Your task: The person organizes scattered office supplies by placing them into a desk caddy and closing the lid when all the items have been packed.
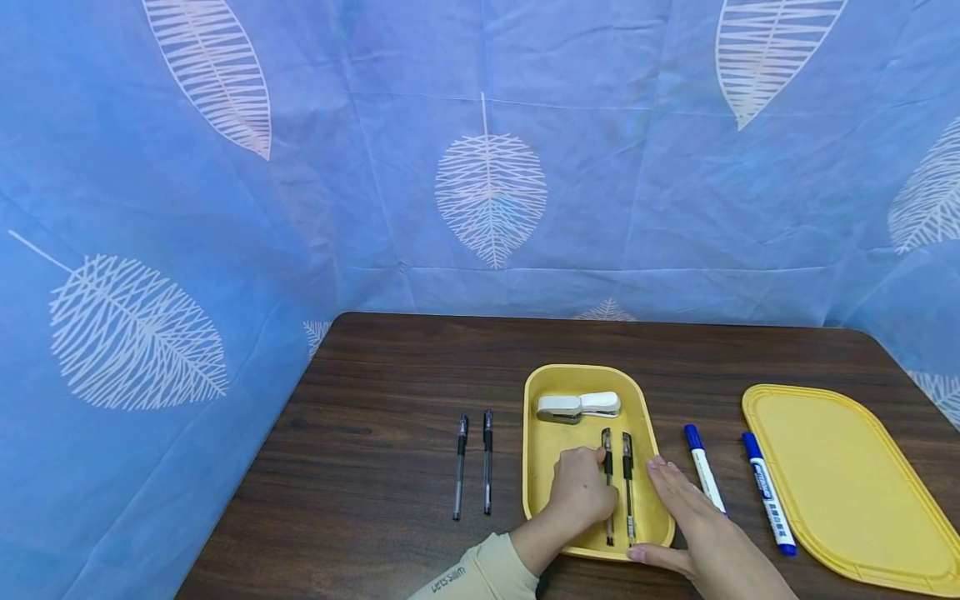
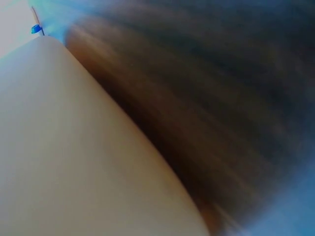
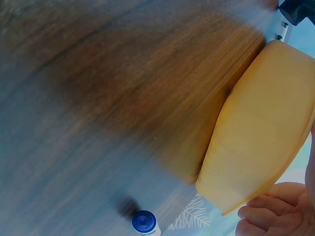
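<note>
A yellow tray [image 1: 532, 450] stands on the table with a white-and-grey stapler [image 1: 579, 407] at its far end. Two black-capped pens lie lengthwise inside it: a left pen [image 1: 609, 533] and a right pen [image 1: 628, 475]. My left hand [image 1: 581, 492] reaches in with curled fingers and pinches the left pen, covering part of its barrel. My right hand [image 1: 701, 529] rests at the tray's near right corner, fingers straight along the right rim and thumb by the near rim. The right wrist view shows the tray's outer wall [image 3: 261, 123] beside the right fingers.
Left of the tray, two more pens lie side by side, a left one [image 1: 460, 467] and a right one [image 1: 488, 462]. To the right are two blue-capped markers, one [image 1: 703, 467] near my right hand, another [image 1: 768, 496] against a yellow lid [image 1: 855, 483]. A leaf-print curtain [image 1: 487, 200] surrounds the table.
</note>
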